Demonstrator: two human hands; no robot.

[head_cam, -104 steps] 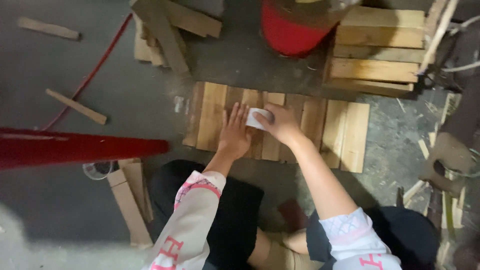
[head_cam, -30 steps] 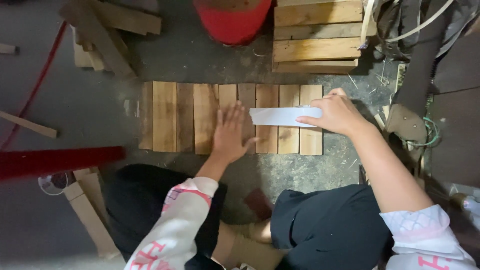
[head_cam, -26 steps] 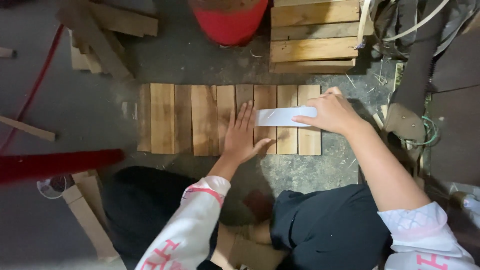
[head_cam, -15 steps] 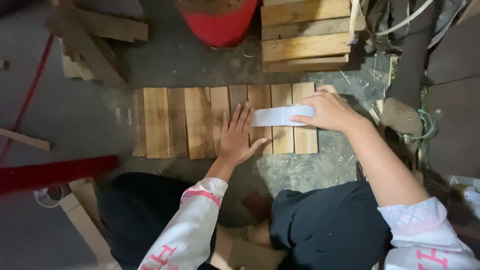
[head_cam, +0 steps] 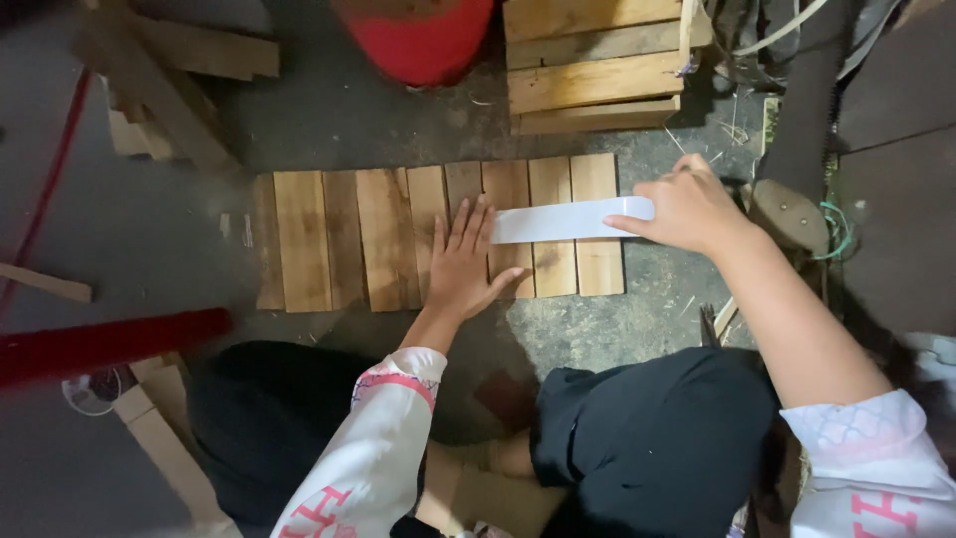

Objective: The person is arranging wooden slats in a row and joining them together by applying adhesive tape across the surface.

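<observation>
Seen from the head camera, a person crouches over a row of short wooden planks laid edge to edge on a grey concrete floor. The left hand lies flat on the middle planks, fingers spread wide, pinning them. The right hand pinches the end of a white strip of tape, stretched across the right-hand planks toward the left fingertips. To do this well, the strip probably wants to stay taut and level, with the planks held tight together under the flat palm.
</observation>
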